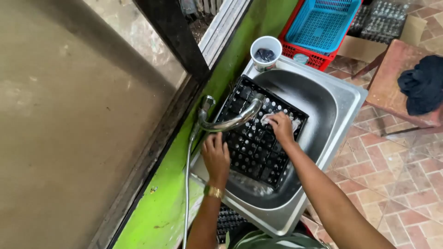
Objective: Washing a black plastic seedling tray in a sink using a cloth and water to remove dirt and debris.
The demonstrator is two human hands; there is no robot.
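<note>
One black grid tray [256, 143] lies tilted in the steel sink [341, 99] at the centre of the frame, under the single curved tap [230, 121]. My right hand [280, 127] presses a small pale cloth [272, 118] against its upper right corner, fingers closed on the cloth. My left hand [216, 157] clamps the tray's near left edge, fingers curled over the rim. With soap on it, the tray could slide out from under my left hand and bang the basin, or a hard scrub could knock the tap. One white cup [266, 51] stands on the sink's top corner; a stray elbow would tip it. At upper right, one blue basket [323, 20] sits in one red basket [308, 55].
</note>
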